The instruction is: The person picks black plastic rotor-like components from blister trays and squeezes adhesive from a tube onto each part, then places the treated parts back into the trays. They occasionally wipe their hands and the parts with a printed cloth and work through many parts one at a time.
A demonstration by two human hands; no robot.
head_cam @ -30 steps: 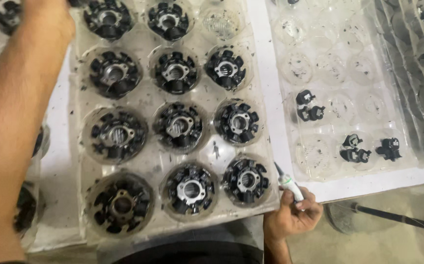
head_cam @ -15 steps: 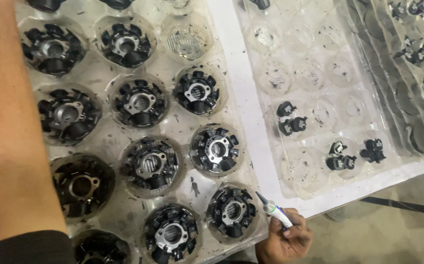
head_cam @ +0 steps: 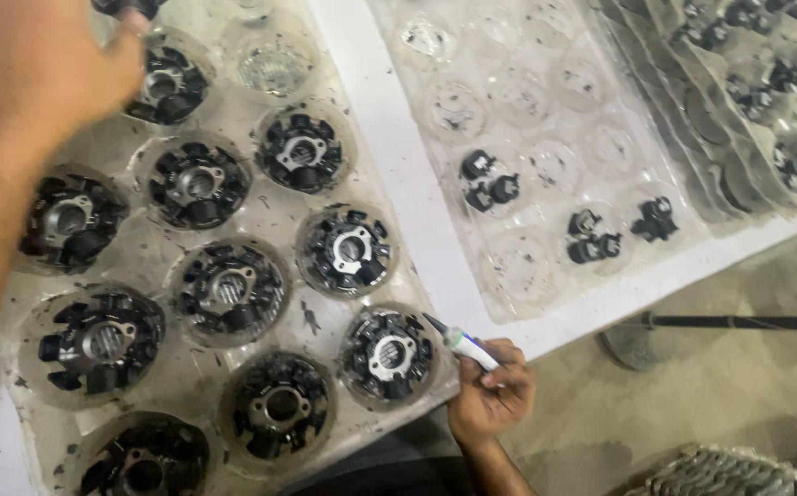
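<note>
The right hand (head_cam: 490,395) grips a white pen-like tool (head_cam: 461,342) at the near edge of the clear plastic tray (head_cam: 260,220) of black round parts; the left hand (head_cam: 45,64) hovers loosely curled, empty, over its far corner.

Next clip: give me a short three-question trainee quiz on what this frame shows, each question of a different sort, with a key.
1. True or false: the right hand holds a pen-like tool with a dark pointed tip.
2. Multiple choice: the left hand is over which part of the clear tray of round black wound parts? A) its far end B) its near edge C) off the tray, over the floor
3. Fill in: the second clear tray, to the right, holds only a few ____ black parts, with most pockets bare.

Key
1. True; the tip points toward the nearest round part.
2. A
3. small
</note>
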